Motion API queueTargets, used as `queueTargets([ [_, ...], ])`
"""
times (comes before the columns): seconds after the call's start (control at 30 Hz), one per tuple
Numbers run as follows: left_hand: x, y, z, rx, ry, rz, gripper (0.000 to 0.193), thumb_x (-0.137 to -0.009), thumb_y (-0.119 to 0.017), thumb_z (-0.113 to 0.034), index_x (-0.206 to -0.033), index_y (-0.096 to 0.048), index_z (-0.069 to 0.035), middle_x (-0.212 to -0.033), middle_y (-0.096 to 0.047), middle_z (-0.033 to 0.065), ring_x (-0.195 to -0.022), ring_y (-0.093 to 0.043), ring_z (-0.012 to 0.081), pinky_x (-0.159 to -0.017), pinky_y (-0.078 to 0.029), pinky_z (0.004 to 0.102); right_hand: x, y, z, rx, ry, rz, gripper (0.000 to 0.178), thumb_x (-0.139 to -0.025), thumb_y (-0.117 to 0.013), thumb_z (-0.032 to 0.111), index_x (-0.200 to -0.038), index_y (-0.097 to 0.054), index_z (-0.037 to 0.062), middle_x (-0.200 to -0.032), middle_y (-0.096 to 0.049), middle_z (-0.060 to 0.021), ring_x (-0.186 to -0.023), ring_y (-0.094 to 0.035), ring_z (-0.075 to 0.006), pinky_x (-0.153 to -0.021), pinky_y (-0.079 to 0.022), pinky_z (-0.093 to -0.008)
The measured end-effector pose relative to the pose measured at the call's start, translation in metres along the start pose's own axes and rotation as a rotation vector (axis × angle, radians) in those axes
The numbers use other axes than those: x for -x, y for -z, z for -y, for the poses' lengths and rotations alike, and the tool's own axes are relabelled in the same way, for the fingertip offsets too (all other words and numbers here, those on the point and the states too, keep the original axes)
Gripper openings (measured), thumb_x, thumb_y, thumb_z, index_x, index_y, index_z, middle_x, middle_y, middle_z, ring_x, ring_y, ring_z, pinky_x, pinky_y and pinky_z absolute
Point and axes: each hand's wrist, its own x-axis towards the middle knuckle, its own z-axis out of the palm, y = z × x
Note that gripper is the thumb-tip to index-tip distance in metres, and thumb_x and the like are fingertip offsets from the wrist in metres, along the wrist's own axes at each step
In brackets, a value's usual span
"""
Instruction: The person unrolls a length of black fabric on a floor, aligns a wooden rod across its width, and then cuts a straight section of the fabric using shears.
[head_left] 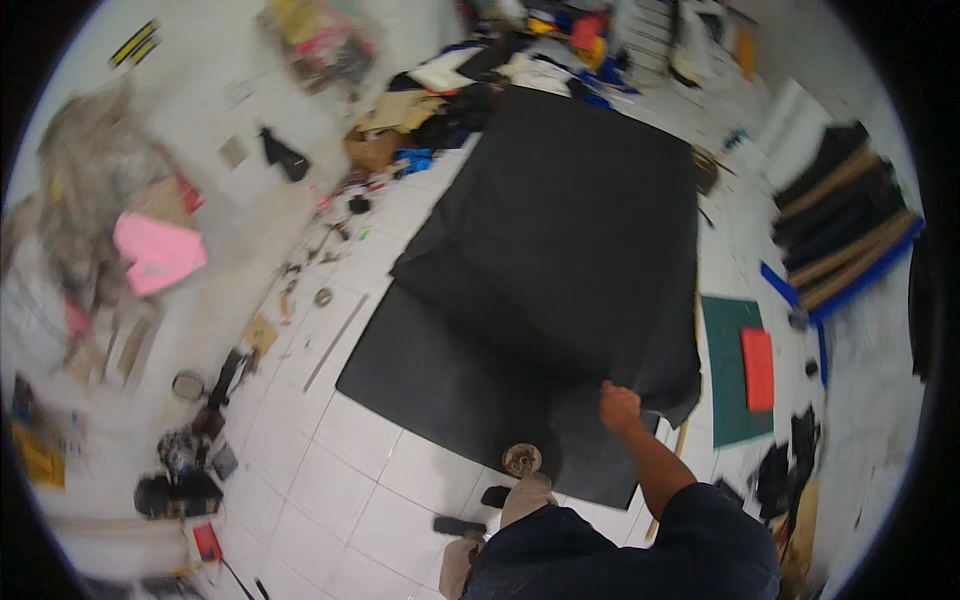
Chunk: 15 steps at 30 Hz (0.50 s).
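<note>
A large sheet of black material (590,220) lies across the white tiled floor. My right hand (620,405) is closed on it near its right side, where the sheet is lifted and a fold runs across to the left. Below that fold, a flat black layer (430,350) spreads toward my feet. A round, greyish-brown disc-like thing (522,460) rests at its near edge, close to my knee; I cannot make out what it is. My left hand does not show.
A green cutting mat (725,380) with a red block-like thing (758,370) lies to the right. Fabric rolls (850,215) lean farther right. Heaped cloth and scraps (430,110) sit at the far end. A thin metal strip (335,342) and small clutter lie on the left.
</note>
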Motion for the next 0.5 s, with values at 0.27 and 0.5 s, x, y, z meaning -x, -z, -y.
queueTargets([
  [0.27, -0.162, 0.148, -0.064, -0.398, -0.195, 0.18, 0.038, -0.099, -0.051, -0.03, -0.127, -0.059, -0.005, -0.109, -0.067, 0.0114, -0.101, -0.061, 0.0249, -0.091, -0.048, 0.0374, 0.146, 0.001, 0.06, -0.056, -0.09, -0.116, 0.017, -0.085, -0.055, 0.014, -0.098, -0.065, 0.0084, -0.08, -0.07, -0.0133, -0.074, -0.07, -0.0312, -0.069, -0.053, -0.0451],
  [0.5, -0.295, 0.247, -0.255, -0.13, -0.854, -0.254, 0.023, -0.091, -0.059, -0.019, -0.104, -0.063, 0.0, -0.082, -0.064, 0.0093, -0.07, -0.059, 0.0191, -0.067, -0.048, 0.0353, 0.277, 0.038, 0.097, -0.083, -0.13, -0.152, 0.011, -0.081, -0.057, 0.012, -0.09, -0.064, 0.0096, -0.076, -0.067, -0.0132, -0.068, -0.068, -0.0311, -0.064, -0.053, -0.043],
])
